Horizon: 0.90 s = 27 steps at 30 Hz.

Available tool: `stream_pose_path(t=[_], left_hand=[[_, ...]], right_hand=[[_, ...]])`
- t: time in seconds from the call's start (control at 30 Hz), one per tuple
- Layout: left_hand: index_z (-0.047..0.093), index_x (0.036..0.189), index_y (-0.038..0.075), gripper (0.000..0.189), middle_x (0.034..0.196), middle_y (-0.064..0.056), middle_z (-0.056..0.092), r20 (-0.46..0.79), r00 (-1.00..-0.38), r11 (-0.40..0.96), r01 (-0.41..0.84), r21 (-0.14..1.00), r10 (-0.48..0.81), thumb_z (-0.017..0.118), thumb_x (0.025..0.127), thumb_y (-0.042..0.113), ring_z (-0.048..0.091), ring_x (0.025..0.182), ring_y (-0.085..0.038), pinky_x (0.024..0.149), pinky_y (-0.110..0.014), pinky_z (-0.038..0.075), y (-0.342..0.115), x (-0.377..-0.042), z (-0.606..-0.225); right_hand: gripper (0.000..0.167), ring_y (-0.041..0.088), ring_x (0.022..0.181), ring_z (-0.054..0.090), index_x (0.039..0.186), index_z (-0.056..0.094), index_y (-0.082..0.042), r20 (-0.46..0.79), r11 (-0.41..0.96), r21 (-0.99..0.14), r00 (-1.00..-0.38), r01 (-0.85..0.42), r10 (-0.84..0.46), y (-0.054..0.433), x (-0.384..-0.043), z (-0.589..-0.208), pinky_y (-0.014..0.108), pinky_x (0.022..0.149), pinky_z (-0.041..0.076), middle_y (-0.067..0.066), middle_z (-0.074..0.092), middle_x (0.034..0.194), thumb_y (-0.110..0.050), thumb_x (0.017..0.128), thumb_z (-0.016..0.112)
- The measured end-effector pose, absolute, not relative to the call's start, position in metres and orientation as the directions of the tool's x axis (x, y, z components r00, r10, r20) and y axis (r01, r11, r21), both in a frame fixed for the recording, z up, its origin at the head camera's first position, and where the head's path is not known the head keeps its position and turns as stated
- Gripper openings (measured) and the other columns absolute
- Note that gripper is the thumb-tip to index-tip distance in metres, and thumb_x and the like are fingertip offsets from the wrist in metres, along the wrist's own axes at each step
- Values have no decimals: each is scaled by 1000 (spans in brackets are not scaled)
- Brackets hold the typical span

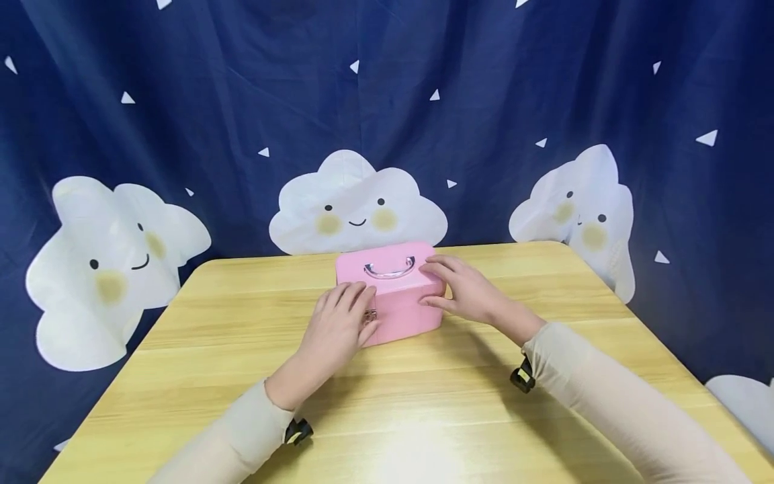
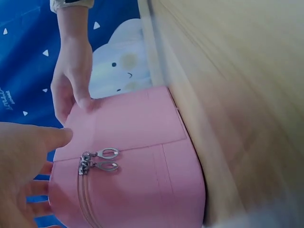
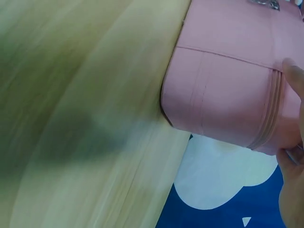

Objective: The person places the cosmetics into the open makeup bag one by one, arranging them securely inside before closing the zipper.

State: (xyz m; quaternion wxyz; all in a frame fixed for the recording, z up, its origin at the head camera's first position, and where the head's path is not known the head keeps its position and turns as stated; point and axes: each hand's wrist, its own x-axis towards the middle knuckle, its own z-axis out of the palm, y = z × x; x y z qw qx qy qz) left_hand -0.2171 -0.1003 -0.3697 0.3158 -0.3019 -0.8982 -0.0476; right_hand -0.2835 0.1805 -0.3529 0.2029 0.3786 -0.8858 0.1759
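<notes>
A pink zip-up case (image 1: 404, 316) stands on the wooden table, its curved silver handle (image 1: 390, 274) on the lid. My left hand (image 1: 332, 329) holds the case's left front corner, with the thumb towards the front and fingers over the lid edge and side. Close beside that thumb, two silver zipper pulls (image 2: 105, 165) sit together at the end of the zip in the left wrist view. At the right end, my right hand (image 1: 468, 289) grips the case, thumb near the zip line and fingers on the lid. The lid is down.
The table (image 1: 411, 403) has rounded far corners, and the case stands near its back edge. Behind hangs a dark blue curtain (image 1: 484, 81) printed with smiling clouds and small white triangles. A dark camera mount (image 1: 523, 375) sits at each wrist.
</notes>
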Motion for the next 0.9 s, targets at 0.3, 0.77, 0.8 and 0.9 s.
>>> stream_pose_path(t=[0.3, 0.77, 0.8, 0.9], left_hand=[[57, 133, 8, 55, 135, -13, 55, 524, -701, 842, 536, -60, 483, 63, 94, 45, 46, 127, -37, 108, -58, 31, -107, -230, -366], [63, 125, 7, 50, 128, -11, 58, 613, -552, 725, 687, -50, 565, 63, 92, 46, 50, 120, -30, 101, -48, 42, -80, -213, -362], [63, 124, 7, 50, 127, -10, 59, 624, -531, 714, 698, -61, 573, 63, 92, 46, 51, 119, -30, 100, -48, 43, -77, -212, -362], [65, 118, 8, 49, 121, -9, 61, 661, -481, 691, 718, -80, 576, 66, 89, 47, 54, 114, -30, 96, -47, 46, -68, -209, -363]], right_hand=[[53, 29, 115, 55, 119, 65, -5, 584, 618, -48, -524, -785, -620, 187, -266, -359, 43, 102, 43, 12, 63, 120, -38, 81, 80], [41, 23, 111, 56, 119, 63, -8, 588, 519, 93, -374, -849, -717, 182, -233, -361, 38, 100, 44, 4, 64, 120, -29, 85, 71], [41, 23, 110, 56, 120, 62, -8, 588, 513, 88, -371, -854, -718, 181, -230, -360, 38, 99, 45, 3, 64, 119, -26, 84, 71], [44, 21, 105, 56, 123, 60, -6, 593, 502, 72, -368, -862, -716, 178, -225, -359, 36, 93, 47, 2, 65, 114, -15, 81, 67]])
